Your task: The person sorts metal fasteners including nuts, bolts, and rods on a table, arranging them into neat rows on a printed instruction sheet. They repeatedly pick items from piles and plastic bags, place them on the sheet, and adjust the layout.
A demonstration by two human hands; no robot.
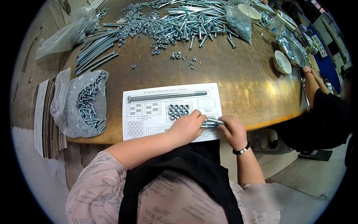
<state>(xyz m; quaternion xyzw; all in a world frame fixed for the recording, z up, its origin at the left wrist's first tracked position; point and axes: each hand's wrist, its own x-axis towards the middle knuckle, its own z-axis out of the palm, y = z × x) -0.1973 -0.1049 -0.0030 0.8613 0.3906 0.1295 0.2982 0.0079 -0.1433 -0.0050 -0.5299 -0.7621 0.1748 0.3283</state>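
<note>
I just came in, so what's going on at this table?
Someone is handling a small bunch of bolts above a printed sheet on the table. The right hand grips them; the left hand is at their other end, its grip partly hidden. A long bolt and a cluster of nuts lie on the sheet. Farther back is a loose hardware pile; a plastic bag of bolts lies left. At right, another person's hand is near a metal bowl.

The left forearm (143,149) is slanted far and rightward, with the left hand (187,127) curled; just right of it, the right hand (235,132) is held, thumb (226,129) bent.
</note>
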